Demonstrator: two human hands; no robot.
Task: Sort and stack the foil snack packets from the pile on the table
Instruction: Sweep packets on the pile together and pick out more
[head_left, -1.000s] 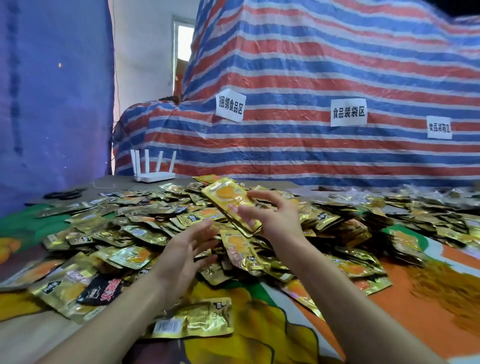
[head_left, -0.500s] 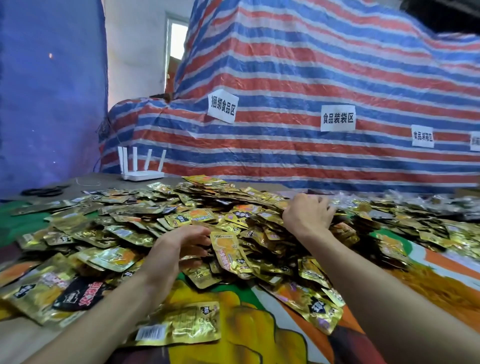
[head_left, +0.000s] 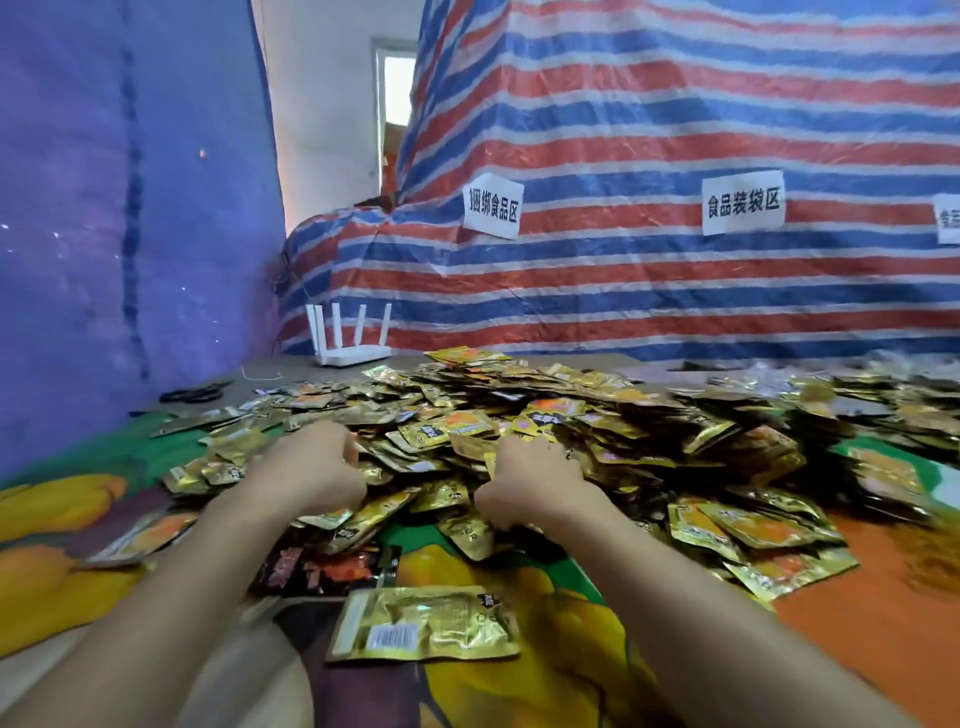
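One flat gold foil packet with a barcode label (head_left: 423, 623) lies alone at the near edge of the counter (head_left: 857, 623), apart from the rest. Just beyond it, a few dark red-and-black packets (head_left: 322, 566) touch the near fringe of the heap.

Change: a second ago the right hand (head_left: 535, 483) held a single gold packet aloft, then reached toward the far side of the heap. It is now drawn back to the near fringe, level with the left hand (head_left: 317, 467), and the raised packet is no longer distinguishable. No finished stack is visible, so the sort is judged to be at an early stage, with a fresh gather beginning.

Both hands show their backs, fingers curled down into the packets. Blur prevents confirming whether either actually grips one.

The heap of gold and orange foil snack packets (head_left: 597, 415) starts under both hands and extends to the far edge. A white router with upright antennas (head_left: 348, 353) stands at the far left corner.
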